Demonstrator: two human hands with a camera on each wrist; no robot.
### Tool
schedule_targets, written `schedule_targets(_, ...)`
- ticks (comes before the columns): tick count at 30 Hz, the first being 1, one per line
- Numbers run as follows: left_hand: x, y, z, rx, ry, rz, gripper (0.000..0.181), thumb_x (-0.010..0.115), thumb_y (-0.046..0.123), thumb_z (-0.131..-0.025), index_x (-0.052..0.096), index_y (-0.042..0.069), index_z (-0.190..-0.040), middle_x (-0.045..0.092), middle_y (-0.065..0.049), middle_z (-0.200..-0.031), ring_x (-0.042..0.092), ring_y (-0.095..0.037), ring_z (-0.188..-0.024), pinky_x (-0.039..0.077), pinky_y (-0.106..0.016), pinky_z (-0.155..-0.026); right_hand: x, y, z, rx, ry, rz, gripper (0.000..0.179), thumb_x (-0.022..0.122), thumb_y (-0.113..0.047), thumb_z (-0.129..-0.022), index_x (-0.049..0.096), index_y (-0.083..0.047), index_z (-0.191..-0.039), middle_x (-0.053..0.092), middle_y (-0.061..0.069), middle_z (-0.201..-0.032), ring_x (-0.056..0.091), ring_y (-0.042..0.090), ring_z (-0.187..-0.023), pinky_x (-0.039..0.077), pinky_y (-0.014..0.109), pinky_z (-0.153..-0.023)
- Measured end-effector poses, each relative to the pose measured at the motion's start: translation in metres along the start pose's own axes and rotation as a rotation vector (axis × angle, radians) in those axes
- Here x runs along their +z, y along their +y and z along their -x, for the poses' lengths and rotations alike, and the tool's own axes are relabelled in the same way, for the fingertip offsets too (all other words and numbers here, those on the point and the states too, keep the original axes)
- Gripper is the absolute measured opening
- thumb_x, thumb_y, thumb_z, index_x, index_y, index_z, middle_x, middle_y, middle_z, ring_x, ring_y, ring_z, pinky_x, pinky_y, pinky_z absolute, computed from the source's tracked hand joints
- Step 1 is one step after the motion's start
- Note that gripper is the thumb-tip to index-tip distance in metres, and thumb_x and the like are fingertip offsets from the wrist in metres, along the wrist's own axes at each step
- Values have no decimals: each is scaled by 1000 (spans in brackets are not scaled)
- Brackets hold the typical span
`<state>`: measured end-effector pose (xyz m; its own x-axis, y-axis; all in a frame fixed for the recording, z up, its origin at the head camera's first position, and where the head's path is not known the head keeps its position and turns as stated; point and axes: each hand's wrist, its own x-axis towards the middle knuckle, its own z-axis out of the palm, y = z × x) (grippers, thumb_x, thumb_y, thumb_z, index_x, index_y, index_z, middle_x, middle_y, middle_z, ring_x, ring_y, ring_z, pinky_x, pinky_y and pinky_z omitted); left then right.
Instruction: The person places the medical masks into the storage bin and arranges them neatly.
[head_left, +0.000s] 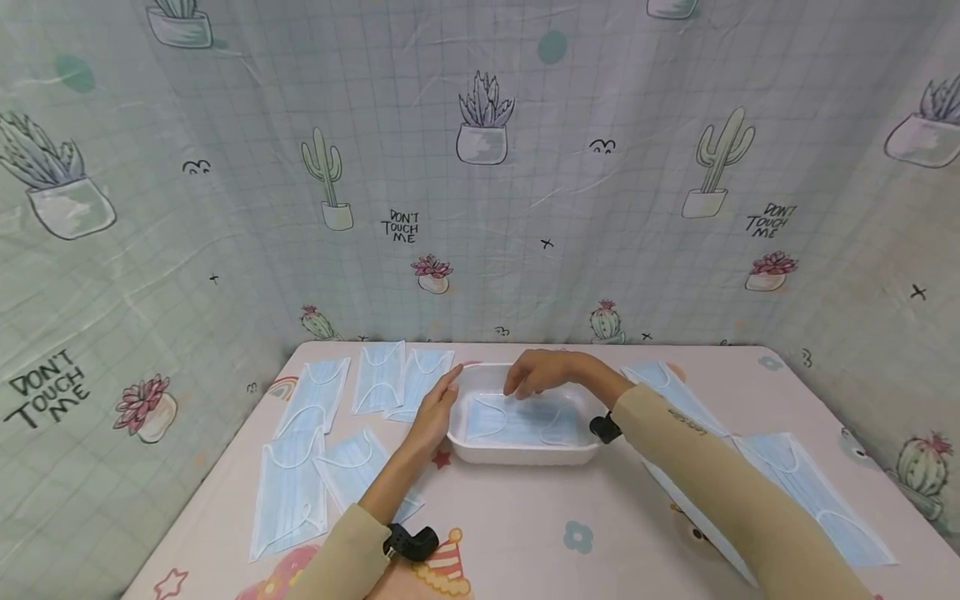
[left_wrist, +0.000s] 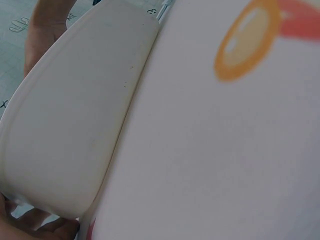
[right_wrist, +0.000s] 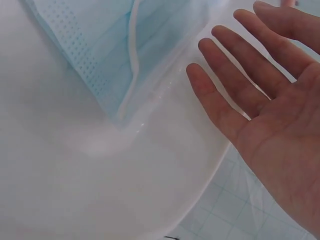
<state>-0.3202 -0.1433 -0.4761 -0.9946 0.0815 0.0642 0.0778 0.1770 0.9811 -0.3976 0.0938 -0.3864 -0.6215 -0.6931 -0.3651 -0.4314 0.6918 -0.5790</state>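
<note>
A white plastic tub (head_left: 525, 455) stands at the middle of the table, with a light-blue face mask (head_left: 517, 419) lying flat inside it, ear loops on top. My left hand (head_left: 433, 414) holds the tub's left end, thumb at the rim; in the left wrist view its fingers (left_wrist: 37, 222) bend against the outer wall. Over the far side of the tub hovers my right hand (head_left: 546, 372). Its fingers (right_wrist: 235, 75) spread apart in the right wrist view, holding nothing, beside the mask (right_wrist: 100, 55).
Several masks (head_left: 288, 492) lie flat left of the tub, some overlapping. More masks (head_left: 813, 487) lie on the right, partly covered by my right sleeve (head_left: 712, 467). A patterned curtain (head_left: 555, 192) rises behind the table (head_left: 517, 525) and along both sides.
</note>
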Motion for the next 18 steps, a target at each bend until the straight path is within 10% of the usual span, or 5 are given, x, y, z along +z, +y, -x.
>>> schedule_targets(18, -1, -3, 3, -40, -12, 15, 47, 37, 30, -113, 39, 32, -160, 32, -7, -170, 24, -34, -159, 19, -61, -127, -16, 3, 63, -165, 179, -96, 28, 61, -9, -100, 70, -2, -126, 70, 21, -126, 67, 41, -116, 59, 51, -96)
